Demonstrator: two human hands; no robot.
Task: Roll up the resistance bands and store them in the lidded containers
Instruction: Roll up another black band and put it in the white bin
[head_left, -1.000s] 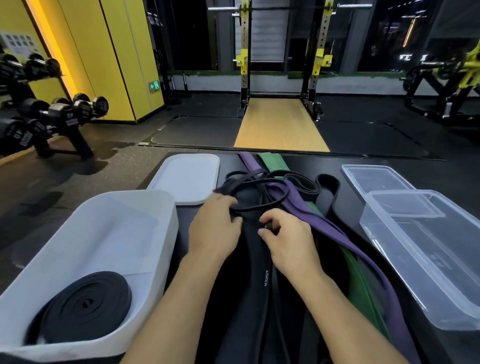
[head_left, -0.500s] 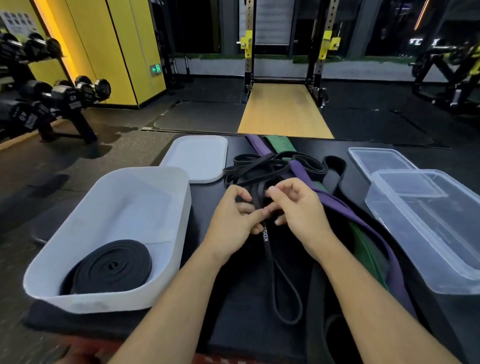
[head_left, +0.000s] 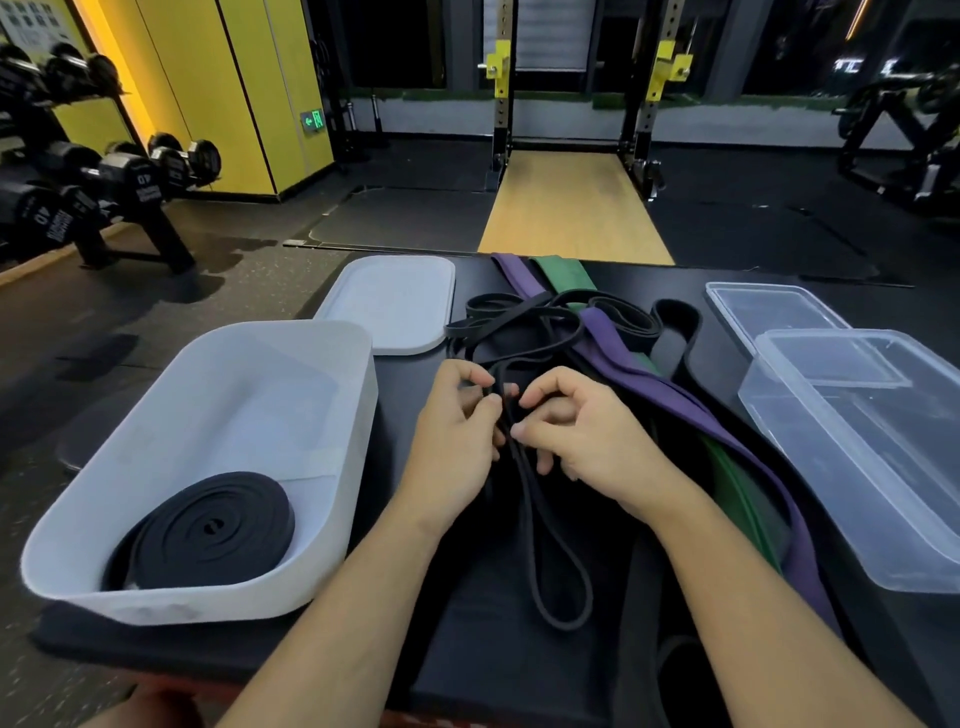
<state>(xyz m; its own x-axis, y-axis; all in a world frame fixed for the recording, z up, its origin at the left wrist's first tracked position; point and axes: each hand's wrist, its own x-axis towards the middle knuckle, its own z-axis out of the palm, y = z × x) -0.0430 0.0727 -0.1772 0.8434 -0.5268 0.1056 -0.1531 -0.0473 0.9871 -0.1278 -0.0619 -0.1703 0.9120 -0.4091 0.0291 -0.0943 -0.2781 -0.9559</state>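
A thin black band (head_left: 558, 561) lies in a long loop toward me on the black table (head_left: 675, 275). My left hand (head_left: 457, 436) and my right hand (head_left: 582, 436) both pinch its upper part at the table's middle. Behind them lies a tangle of black bands (head_left: 524, 317), with a purple band (head_left: 675, 400) and a green band (head_left: 563, 270) running to the right. A rolled black band (head_left: 208, 530) sits inside the white container (head_left: 332, 457) on the left.
The white lid (head_left: 389, 301) lies behind the white container. A clear container (head_left: 857, 457) and its clear lid (head_left: 769, 306) stand at the right. A dumbbell rack (head_left: 104, 192) is on the floor at left, a squat rack (head_left: 576, 93) beyond the table.
My hands pulled the thin black band out of the tangle toward me; its loop now trails down the table. The view has tilted down and drawn back.
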